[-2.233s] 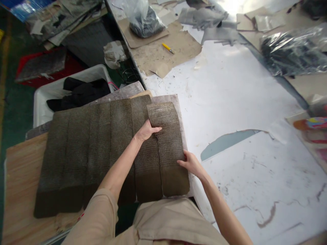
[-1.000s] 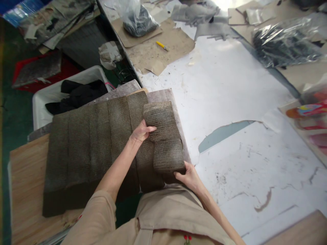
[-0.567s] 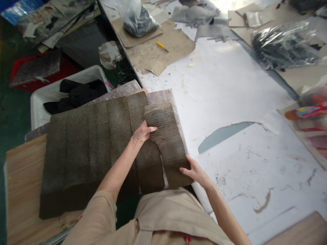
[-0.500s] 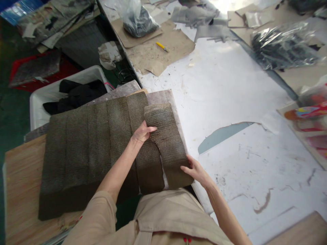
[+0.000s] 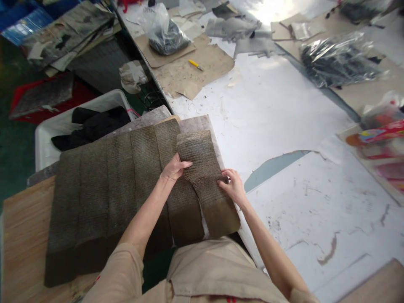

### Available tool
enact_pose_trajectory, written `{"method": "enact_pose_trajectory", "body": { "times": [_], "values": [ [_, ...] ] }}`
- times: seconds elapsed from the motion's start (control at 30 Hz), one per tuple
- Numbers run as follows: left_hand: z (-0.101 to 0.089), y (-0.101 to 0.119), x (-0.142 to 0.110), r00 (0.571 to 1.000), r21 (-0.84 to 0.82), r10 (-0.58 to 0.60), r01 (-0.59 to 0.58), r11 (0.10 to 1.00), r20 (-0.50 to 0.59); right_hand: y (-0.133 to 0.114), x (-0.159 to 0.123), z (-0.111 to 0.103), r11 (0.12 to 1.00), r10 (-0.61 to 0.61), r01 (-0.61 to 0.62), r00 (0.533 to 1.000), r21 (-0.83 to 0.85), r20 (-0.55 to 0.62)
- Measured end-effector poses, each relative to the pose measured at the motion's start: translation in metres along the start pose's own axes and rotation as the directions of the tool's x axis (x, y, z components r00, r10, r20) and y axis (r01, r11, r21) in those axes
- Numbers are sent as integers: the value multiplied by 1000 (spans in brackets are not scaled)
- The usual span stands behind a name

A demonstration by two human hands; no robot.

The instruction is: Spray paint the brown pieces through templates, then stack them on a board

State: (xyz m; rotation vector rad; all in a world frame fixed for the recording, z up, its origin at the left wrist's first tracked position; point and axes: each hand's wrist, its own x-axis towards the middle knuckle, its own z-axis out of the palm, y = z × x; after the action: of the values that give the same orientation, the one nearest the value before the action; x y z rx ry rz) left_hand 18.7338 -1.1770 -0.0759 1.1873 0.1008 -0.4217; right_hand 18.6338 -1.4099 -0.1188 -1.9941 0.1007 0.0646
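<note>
A brownish-grey ribbed knit panel point(image 5: 202, 149) lies at the right end of a row of several similar knit panels point(image 5: 120, 181), which overlap side by side. My left hand point(image 5: 175, 168) is closed on this panel's left edge, thumb on top and fingers tucked underneath. At the panel's right edge, my right hand point(image 5: 232, 185) pinches the fabric between thumb and fingers. A narrow gap shows between the end panel's lower part and its neighbour. Under the panels, a greyish board point(image 5: 202, 122) sticks out at the back.
A wooden board point(image 5: 27, 227) extends at lower left, near a white bin point(image 5: 46, 139) holding black cloth. White paper point(image 5: 268, 105) covers the table to the right. Farther back are a yellow cutter point(image 5: 195, 65), a bag of dark pieces point(image 5: 170, 38) and another clear bag point(image 5: 341, 59).
My right hand has moved up along the panel's right edge, from near its lower corner to about mid-height. My left hand keeps its hold. The view has shifted slightly.
</note>
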Motion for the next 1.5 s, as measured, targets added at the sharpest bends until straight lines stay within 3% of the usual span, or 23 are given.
{"method": "enact_pose_trajectory", "body": {
  "times": [0.1,0.23,0.33,0.6,0.87,1.03,1.13,1.3,1.5],
  "values": [
    [2,4,-1,1000,9,-3,3,1000,7,0,-2,-1,997,-2,2,1000,80,-12],
    [7,8,-2,1000,23,-14,14,1000,14,-3,4,-7,966,-61,32,992,256,107],
    [11,11,-3,1000,36,-21,20,999,13,-6,3,-9,955,-23,-21,989,295,147],
    [26,25,-8,998,79,37,-41,996,45,-25,-36,-6,900,80,-103,994,424,72],
    [78,34,-6,978,102,43,-65,993,203,-46,-80,-34,750,200,-111,978,652,-64],
    [121,29,-6,958,81,29,-55,995,286,-43,-106,-50,703,298,-117,944,701,-141],
    [141,23,-4,939,101,18,-56,993,342,-34,-113,-52,692,304,-56,927,720,-220],
    [162,17,3,918,120,6,-59,991,397,-29,-111,-56,704,303,5,902,710,-308],
    [183,28,5,905,98,46,-96,991,423,-39,-117,-76,681,282,59,899,730,-336]
  ]
}}
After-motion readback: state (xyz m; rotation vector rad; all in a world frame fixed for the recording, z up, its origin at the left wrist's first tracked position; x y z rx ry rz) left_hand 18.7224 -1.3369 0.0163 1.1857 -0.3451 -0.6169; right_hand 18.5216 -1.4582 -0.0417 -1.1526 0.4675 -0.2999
